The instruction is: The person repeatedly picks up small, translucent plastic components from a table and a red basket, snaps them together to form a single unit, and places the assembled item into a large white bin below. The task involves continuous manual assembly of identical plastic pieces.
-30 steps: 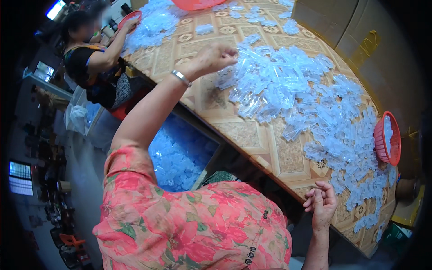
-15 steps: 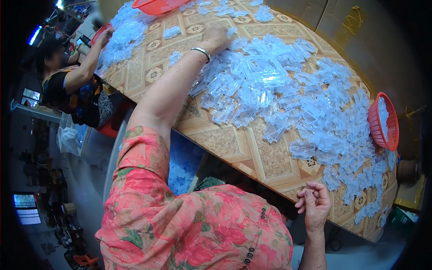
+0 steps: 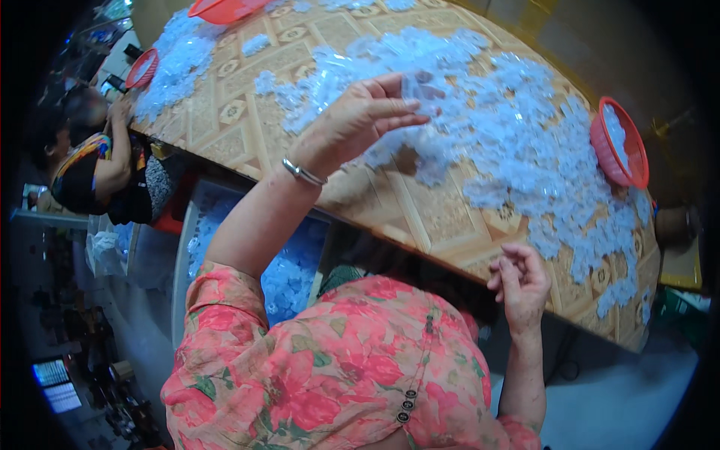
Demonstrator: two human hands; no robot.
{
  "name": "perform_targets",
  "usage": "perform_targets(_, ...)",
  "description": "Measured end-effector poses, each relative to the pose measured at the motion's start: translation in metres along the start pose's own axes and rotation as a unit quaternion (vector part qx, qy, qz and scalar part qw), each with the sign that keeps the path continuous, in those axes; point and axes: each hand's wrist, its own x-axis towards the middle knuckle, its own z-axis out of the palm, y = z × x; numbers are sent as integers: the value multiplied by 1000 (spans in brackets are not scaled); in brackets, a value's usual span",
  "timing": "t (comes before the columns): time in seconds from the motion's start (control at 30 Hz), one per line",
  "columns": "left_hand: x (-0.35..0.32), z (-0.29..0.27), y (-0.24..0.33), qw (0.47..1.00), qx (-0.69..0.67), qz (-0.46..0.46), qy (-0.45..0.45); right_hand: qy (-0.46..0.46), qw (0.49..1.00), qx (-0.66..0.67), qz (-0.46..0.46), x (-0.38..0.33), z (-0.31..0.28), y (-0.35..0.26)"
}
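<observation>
Left hand raised at centre of frame, over the near edge of the heap; forearm slants up from lower left, wrist ringed by one metal bracelet. Thumb and fingers pinch a clear plastic piece; its outline is faint against the pile. Right hand at lower right, near the counter's front edge, forearm upright, fingers half curled; cannot tell whether they close on anything.

Heap of clear pieces spreads from upper centre to right; overlapping, blurred, beyond counting. Baskets, red to pink: three. One at right, pieces inside; one at top left, cut by the frame; a small one farther left. One co-worker at left, hands hard to make out.
</observation>
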Motion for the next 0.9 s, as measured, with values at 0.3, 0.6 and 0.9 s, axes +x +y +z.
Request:
perform_targets(0.3, -41, 112, -78, 991, -97, -70, -64, 28, 994, 93, -53, 2, 12, -10)
perform_targets(0.6, -51, 136, -92, 995, 44, -37, -79, 53, 992, 67, -88, -3, 6, 0)
perform_targets(0.9, -45, 123, -91, 992, 69, -17, -103, 43, 985, -115, -120, 11, -7, -10)
